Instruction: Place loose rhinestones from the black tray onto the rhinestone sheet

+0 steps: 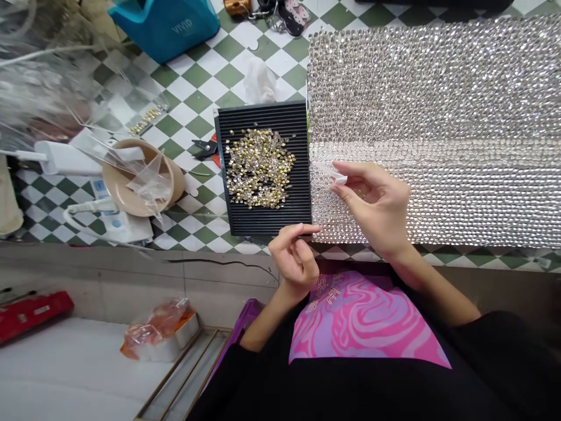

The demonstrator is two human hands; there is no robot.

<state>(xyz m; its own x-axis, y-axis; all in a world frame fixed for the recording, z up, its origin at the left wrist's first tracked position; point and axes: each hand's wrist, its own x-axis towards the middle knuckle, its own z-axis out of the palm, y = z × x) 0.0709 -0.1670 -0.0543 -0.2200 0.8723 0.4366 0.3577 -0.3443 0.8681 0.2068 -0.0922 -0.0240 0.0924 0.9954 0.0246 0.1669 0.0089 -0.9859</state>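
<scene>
A rhinestone-covered sheet (473, 117) lies across the right of the table, its stones in rows along the near half. Above its left part, my right hand (381, 204) pinches a small piece of white film (337, 177) between thumb and fingertips. My left hand (293, 254) is at the sheet's near left corner, index finger reaching to the edge and the other fingers curled. Whether anything small is held there, I cannot make out. Beside the sheet, a black ridged tray (265, 227) carries a heap of loose rhinestones (260, 169), gold-backed and clear.
Left of the tray are cutting pliers (205, 147) and a beige tub (177, 178) holding clear plastic scraps. A white cable (87, 207), a blue holder (170, 29), crumpled tissue (259, 82) and clear plastic bags (52, 70) also occupy the checked table (197, 76). Below stands a metal-framed rack (188, 368).
</scene>
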